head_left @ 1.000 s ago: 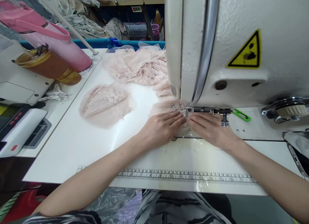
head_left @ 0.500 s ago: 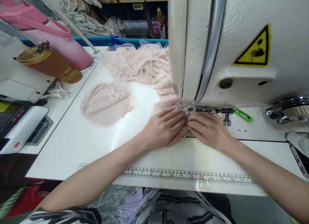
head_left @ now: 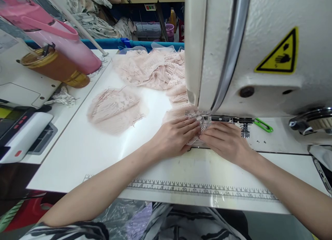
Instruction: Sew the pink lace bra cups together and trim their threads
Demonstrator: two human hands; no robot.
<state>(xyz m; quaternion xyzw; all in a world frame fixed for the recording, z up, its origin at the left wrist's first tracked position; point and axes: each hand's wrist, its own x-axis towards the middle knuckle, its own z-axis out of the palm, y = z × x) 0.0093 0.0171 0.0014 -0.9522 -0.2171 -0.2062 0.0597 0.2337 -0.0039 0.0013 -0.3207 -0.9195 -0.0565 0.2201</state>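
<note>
Pale pink lace fabric [head_left: 196, 139] lies beneath the presser foot area of a white sewing machine [head_left: 218, 53]. My left hand [head_left: 176, 136] rests flat on the lace, left of the needle area, its fingers stretched out and close together. On the other side, my right hand [head_left: 225, 140] has its fingers bent together at the lace's right edge, with the fingertips closed on it. A strip of lace shows between both hands. The needle itself is hidden behind the machine head and fingers.
A loose pink lace piece [head_left: 115, 110] lies left, with a lace heap [head_left: 155, 67] behind it. A pink bottle [head_left: 64, 43] and brown cup [head_left: 55, 67] stand at left. Green thread snips [head_left: 264, 125] lie right. A printed ruler [head_left: 194, 189] runs along the front edge.
My hands have moved slightly apart at the fingertips, and more of the lace strip shows between them. My left fingers lie flatter. The view has shifted a little.
</note>
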